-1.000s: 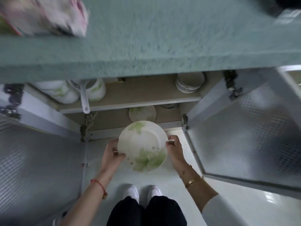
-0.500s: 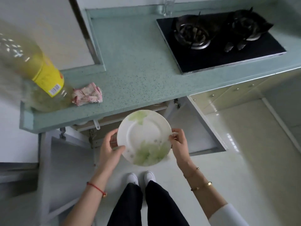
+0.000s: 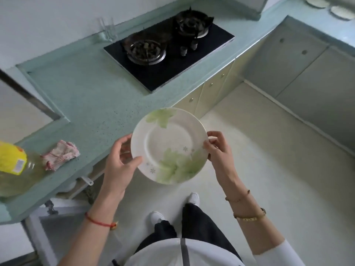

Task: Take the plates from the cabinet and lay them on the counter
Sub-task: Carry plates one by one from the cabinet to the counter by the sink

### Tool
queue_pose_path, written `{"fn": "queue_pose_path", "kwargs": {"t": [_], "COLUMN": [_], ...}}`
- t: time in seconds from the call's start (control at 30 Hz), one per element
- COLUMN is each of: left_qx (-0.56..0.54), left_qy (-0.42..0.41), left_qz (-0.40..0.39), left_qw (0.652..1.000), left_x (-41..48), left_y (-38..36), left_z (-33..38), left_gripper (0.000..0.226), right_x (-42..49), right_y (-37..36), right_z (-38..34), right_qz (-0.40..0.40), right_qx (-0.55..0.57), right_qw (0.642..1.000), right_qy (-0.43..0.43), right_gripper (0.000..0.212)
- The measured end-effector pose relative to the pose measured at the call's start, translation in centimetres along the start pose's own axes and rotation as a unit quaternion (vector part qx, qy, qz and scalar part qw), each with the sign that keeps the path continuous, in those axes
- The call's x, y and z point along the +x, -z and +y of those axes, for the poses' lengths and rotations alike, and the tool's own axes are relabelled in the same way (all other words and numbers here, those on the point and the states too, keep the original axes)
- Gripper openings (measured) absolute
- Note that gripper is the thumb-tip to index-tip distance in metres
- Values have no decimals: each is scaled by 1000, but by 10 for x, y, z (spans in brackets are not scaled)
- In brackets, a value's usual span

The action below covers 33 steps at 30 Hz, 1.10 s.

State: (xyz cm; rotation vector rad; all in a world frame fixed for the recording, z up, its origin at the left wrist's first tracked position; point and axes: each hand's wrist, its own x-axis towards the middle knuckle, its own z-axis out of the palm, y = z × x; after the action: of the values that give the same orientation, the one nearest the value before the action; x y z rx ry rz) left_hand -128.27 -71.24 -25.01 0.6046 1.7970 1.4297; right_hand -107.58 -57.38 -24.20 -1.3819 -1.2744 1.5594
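I hold a white plate point(image 3: 169, 144) with green leaf prints in both hands, just above the front edge of the pale green counter point(image 3: 92, 100). My left hand point(image 3: 121, 162) grips its left rim, thumb on top. My right hand point(image 3: 219, 148) pinches its right rim. The open cabinet point(image 3: 76, 191) lies under the counter at lower left, mostly hidden. Two more plates point(image 3: 330, 6) rest on the far counter at the top right.
A black two-burner gas hob point(image 3: 169, 54) is set into the counter, with a glass point(image 3: 108, 31) behind it. A pink cloth point(image 3: 60, 154) and a yellow-labelled oil bottle point(image 3: 13, 166) sit at the left. An open cabinet door point(image 3: 63, 233) juts out at lower left.
I have stood up from the cabinet, lifting the plate from cabinet level to counter height. The view has swung up and right across the counter. Both hands keep their hold.
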Motion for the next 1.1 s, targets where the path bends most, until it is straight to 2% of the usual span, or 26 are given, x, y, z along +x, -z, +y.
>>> {"fn": "queue_pose_path", "kwargs": {"t": [0.2,0.43,0.77,1.1], "left_qx": [23,17,13,30], "left_qy": [-5,-9,-26,-49], "left_qz": [-100,-190,-246,-277], "left_qw": [995,981,969,959], "left_x": [23,44,63,113], "left_y": [-67,-190,-386,-534], "left_z": [26,65,114,156], "left_gripper": [58,61,62,60], "right_x": [-4,29,107,202], "right_y": [68,173,340,435], "right_z": [-13,-22,-60,-77], "right_qz": [93,185,243,308], "right_qx": [56,63,65,73], "right_qw": [994,981,966,945], "right_qy": [0,11,64,79], "right_gripper": [13,14,13,14]}}
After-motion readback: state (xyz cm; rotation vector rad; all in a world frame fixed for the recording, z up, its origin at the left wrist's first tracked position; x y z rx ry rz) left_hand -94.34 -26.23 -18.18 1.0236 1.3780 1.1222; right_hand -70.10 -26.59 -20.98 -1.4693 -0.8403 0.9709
